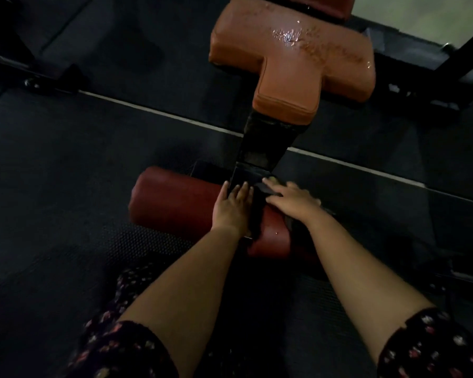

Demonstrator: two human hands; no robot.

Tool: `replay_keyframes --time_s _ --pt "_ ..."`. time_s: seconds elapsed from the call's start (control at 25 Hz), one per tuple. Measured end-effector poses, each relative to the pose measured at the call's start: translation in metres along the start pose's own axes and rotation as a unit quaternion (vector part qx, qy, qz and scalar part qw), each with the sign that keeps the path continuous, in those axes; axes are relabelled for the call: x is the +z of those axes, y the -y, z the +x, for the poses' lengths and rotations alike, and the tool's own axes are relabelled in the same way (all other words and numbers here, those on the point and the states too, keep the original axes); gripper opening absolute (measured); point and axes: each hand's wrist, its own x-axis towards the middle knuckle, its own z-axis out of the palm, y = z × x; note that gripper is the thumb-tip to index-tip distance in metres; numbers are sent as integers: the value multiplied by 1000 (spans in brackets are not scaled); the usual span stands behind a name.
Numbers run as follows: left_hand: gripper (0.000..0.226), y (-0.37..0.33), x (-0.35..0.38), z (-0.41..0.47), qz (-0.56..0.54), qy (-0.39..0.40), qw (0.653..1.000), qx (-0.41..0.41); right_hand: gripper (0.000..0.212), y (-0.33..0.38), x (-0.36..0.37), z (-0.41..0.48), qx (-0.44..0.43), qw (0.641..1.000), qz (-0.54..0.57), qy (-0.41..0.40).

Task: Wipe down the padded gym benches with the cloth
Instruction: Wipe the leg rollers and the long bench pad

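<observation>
A dark red roller pad (172, 200) lies low at the foot of the bench, on either side of a black post (260, 148). A dark cloth (257, 216) is draped over the roller beside the post. My left hand (231, 205) rests flat on the roller with straight fingers, touching the cloth's left edge. My right hand (290, 200) lies over the cloth's upper end at the post and pinches it between thumb and fingers. Above the post, the orange T-shaped seat pad (290, 64) is wet and shiny on top.
Dark rubber flooring (66, 173) surrounds the bench, crossed by a pale line (161, 113). Black machine frames stand at the upper left (33, 77) and upper right (453, 66). My patterned sleeves fill the bottom of the view.
</observation>
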Motion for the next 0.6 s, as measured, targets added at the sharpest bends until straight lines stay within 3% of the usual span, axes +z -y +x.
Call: replay_keyframes --time_s 0.08,0.28,0.52,0.6 --pt "112 -1 2 0 58 23 998 15 57 -7 -6 0 15 1000 -22 0" --pt "81 6 10 -3 77 -37 994 71 53 -10 32 -59 -53 980 -110 -160" --pt "69 1 20 4 81 -52 995 31 56 -20 7 -35 -57 993 -80 -70" --pt "69 1 18 6 77 -59 995 19 55 -12 13 -39 -60 987 -95 -112"
